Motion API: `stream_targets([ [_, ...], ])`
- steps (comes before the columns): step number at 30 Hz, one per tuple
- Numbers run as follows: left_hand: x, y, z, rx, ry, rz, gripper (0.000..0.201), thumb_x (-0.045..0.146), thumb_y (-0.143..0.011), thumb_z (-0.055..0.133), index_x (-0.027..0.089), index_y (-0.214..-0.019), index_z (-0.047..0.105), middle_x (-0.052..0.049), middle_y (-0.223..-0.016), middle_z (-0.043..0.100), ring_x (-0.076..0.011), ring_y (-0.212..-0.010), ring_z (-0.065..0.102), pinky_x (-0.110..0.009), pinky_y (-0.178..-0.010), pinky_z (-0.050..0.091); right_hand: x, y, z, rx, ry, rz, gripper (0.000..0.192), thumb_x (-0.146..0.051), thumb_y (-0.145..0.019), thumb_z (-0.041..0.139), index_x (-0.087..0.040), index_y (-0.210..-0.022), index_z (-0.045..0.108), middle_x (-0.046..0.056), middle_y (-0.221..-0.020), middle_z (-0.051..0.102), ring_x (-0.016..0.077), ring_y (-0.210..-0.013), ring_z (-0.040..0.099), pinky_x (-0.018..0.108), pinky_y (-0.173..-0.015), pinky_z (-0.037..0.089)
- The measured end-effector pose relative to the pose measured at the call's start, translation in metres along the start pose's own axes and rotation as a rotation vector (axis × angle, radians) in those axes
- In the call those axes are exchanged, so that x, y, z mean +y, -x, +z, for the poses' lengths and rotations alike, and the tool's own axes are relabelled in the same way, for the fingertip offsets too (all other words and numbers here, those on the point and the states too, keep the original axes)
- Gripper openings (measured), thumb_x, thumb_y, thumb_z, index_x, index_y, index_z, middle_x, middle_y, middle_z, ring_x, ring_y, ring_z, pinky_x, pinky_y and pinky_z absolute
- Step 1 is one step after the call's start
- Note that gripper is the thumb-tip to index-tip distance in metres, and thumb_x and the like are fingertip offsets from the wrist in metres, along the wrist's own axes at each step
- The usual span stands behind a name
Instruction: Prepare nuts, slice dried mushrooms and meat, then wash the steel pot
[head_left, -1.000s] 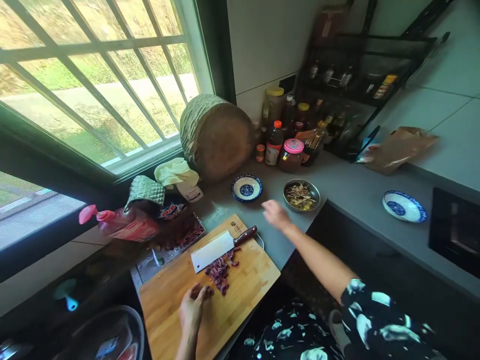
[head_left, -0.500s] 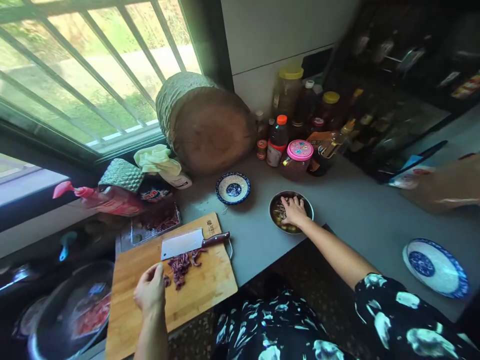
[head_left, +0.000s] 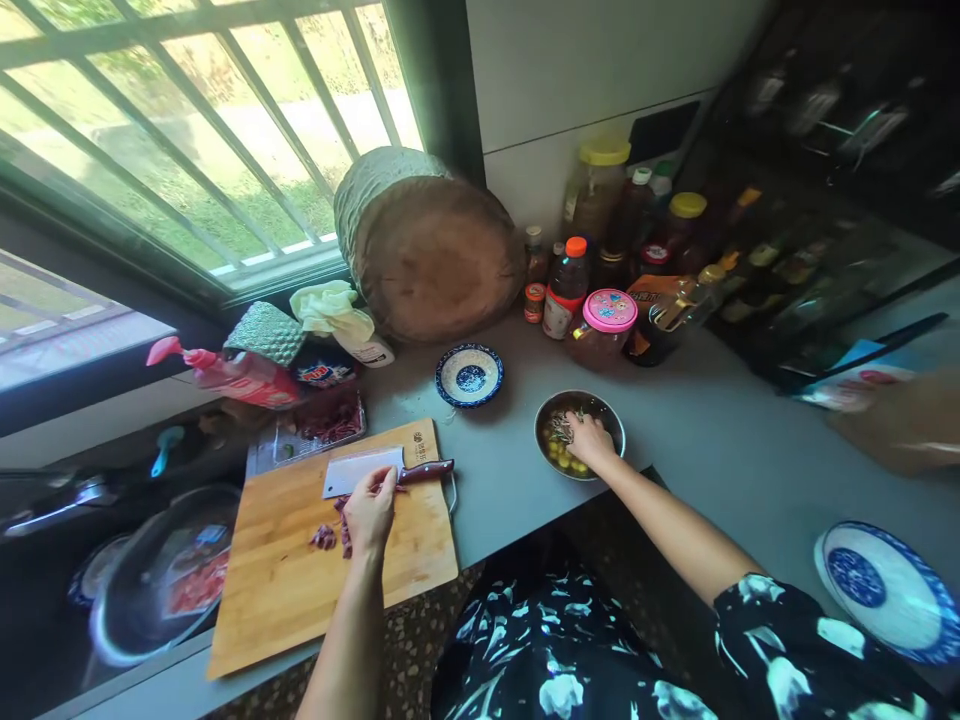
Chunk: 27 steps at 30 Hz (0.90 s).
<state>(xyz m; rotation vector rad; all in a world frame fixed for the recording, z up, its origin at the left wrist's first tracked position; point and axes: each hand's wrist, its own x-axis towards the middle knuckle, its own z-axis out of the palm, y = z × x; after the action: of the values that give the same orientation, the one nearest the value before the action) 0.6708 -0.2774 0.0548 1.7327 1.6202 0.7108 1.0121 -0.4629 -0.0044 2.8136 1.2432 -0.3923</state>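
Observation:
My left hand (head_left: pixel 370 512) hovers over the wooden cutting board (head_left: pixel 277 570), thumb and fingertips pinched together; what they hold, if anything, I cannot make out. Beneath and beside it lie dark red strips of raw meat (head_left: pixel 324 537), partly covered by the hand. A cleaver (head_left: pixel 429 470) rests flat across the board's upper part, its blade partly behind my fingers. Inside a metal bowl (head_left: pixel 616 412), my right hand (head_left: pixel 589 441) has its fingers drawn together on dark, thin stringy pieces (head_left: pixel 561 428). Round yellow-green pieces (head_left: pixel 564 458) sit in the same bowl.
A small blue-and-white dish (head_left: pixel 471 377) stands behind the board, and a larger plate (head_left: pixel 885 590) at far right. Bottles and a pink-lidded jar (head_left: pixel 609 312) line the wall. The sink at left holds a basin (head_left: pixel 120 620). A meat tray (head_left: pixel 345 425) touches the board's back.
My left hand has moved right, over the meat strips and near the cleaver. In the bowl, my right hand's spread fingers have drawn together. The view has shifted slightly.

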Motion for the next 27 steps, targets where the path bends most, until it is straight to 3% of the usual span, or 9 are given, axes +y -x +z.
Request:
stream_targets([
  [5,-0.001,0.001,0.002,0.017,0.013,0.007,0.035,0.044,-0.067,0.051,0.016,-0.086,0.064,-0.002,-0.075,0.066,-0.016,-0.072,0.06,-0.027,-0.068,0.047,0.007,0.0,0.002,0.08,-0.031,-0.056,0.053,-0.016,-0.069,0.052,-0.027,-0.12,0.041,0.009,-0.098,0.056,0.0211,-0.088,0.054,0.027,-0.068,0.038],
  [13,-0.008,0.006,-0.002,-0.038,0.074,-0.009,0.033,0.044,-0.068,0.052,0.017,-0.083,0.064,-0.001,-0.073,0.066,-0.0162,-0.073,0.061,-0.026,-0.07,0.047,0.037,-0.019,-0.005,0.073,-0.52,-0.032,0.059,-0.018,-0.057,0.06,-0.023,-0.115,0.048,-0.001,-0.09,0.064,0.0146,-0.08,0.058,0.022,-0.067,0.041],
  [17,-0.003,0.01,0.006,-0.106,0.093,0.02,0.032,0.044,-0.068,0.053,0.017,-0.083,0.063,-0.002,-0.077,0.066,-0.0164,-0.075,0.06,-0.028,-0.076,0.045,0.044,-0.021,-0.006,0.104,-0.715,-0.081,0.054,-0.017,-0.054,0.06,-0.019,-0.107,0.052,-0.001,-0.086,0.064,0.0132,-0.075,0.058,0.023,-0.067,0.043],
  [20,0.01,0.015,0.025,-0.224,0.209,0.032,0.031,0.042,-0.07,0.053,0.016,-0.083,0.062,-0.004,-0.081,0.066,-0.0168,-0.079,0.059,-0.028,-0.078,0.044,0.047,-0.022,-0.006,0.116,-0.768,-0.08,0.053,-0.016,-0.053,0.06,-0.018,-0.106,0.052,-0.001,-0.085,0.064,0.0137,-0.075,0.058,0.024,-0.068,0.044],
  [23,0.037,0.031,0.059,-0.412,0.406,-0.012,0.027,0.036,-0.068,0.058,0.014,-0.084,0.061,-0.006,-0.082,0.065,-0.0164,-0.079,0.058,-0.027,-0.076,0.044,0.047,-0.021,-0.009,0.121,-0.788,-0.061,0.053,-0.018,-0.054,0.06,-0.018,-0.106,0.052,0.0,-0.085,0.064,0.0141,-0.074,0.058,0.026,-0.069,0.044],
  [27,0.09,0.069,0.123,-0.825,0.767,-0.293,0.029,0.028,-0.066,0.062,0.014,-0.092,0.059,-0.009,-0.094,0.061,-0.0135,-0.077,0.058,-0.025,-0.072,0.045,0.043,-0.02,-0.019,0.128,-0.834,-0.068,0.055,-0.018,-0.054,0.06,-0.018,-0.108,0.051,0.001,-0.09,0.064,0.0155,-0.081,0.058,0.029,-0.075,0.044],
])
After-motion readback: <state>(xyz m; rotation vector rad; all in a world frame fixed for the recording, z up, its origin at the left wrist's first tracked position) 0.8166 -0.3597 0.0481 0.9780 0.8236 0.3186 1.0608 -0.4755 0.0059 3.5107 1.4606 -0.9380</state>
